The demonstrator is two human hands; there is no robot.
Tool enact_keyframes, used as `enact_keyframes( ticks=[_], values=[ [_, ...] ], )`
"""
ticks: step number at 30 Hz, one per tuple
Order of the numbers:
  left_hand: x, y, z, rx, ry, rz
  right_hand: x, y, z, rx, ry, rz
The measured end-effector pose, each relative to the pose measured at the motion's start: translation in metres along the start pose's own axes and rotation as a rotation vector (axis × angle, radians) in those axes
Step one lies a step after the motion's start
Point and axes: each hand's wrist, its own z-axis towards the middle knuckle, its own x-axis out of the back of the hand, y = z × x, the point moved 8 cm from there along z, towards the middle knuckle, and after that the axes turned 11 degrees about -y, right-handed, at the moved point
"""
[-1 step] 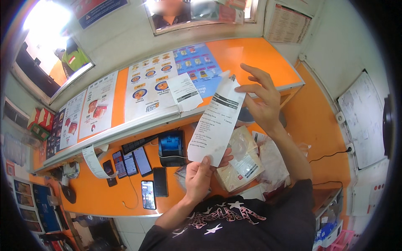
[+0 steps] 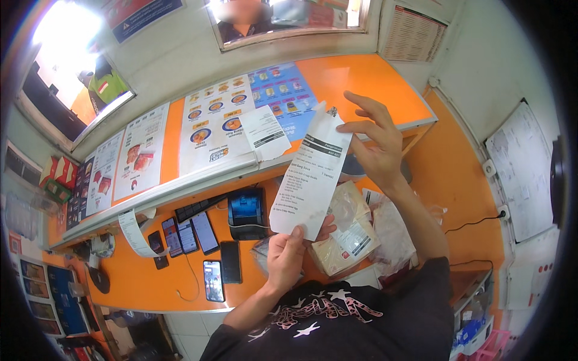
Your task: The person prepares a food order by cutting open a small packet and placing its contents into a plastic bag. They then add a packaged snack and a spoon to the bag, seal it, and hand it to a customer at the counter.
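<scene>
A long white printed receipt (image 2: pixel 313 171) is held up, slightly tilted, in front of me. My left hand (image 2: pixel 288 256) grips its lower end, thumb on the printed face and fingers behind. At the upper right edge of the paper, a fingertip of my right hand (image 2: pixel 378 141) touches it, while the other fingers are stretched apart. Below the receipt lie a clear-wrapped package (image 2: pixel 342 240) with a label and a whitish plastic bag (image 2: pixel 394 231). Left of them stands a dark receipt printer (image 2: pixel 247 210).
Several phones lie on the orange desk, including a lit one (image 2: pixel 213 281) and a dark one (image 2: pixel 230 262). A raised orange counter (image 2: pixel 373 84) carries printed menus and another receipt (image 2: pixel 265 129). A paper strip (image 2: pixel 135 231) hangs from its edge. People stand beyond the windows.
Beyond the far window, the items near the person have shifted slightly. My hands and the receipt stay almost in place.
</scene>
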Motion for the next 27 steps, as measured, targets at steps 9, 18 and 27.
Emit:
enact_keyframes(
  ticks=[9,18,27],
  values=[
    [-0.005,-0.005,-0.002,0.033,0.023,0.075,-0.001,-0.014,-0.002,-0.004,-0.093,0.169],
    [0.005,-0.008,-0.004,0.049,0.11,0.253,-0.058,-0.005,-0.061,-0.621,-0.308,0.798],
    [-0.001,-0.017,-0.032,-0.15,-0.027,0.885,-0.081,-0.04,-0.127,-0.835,-0.426,1.18]
  ],
)
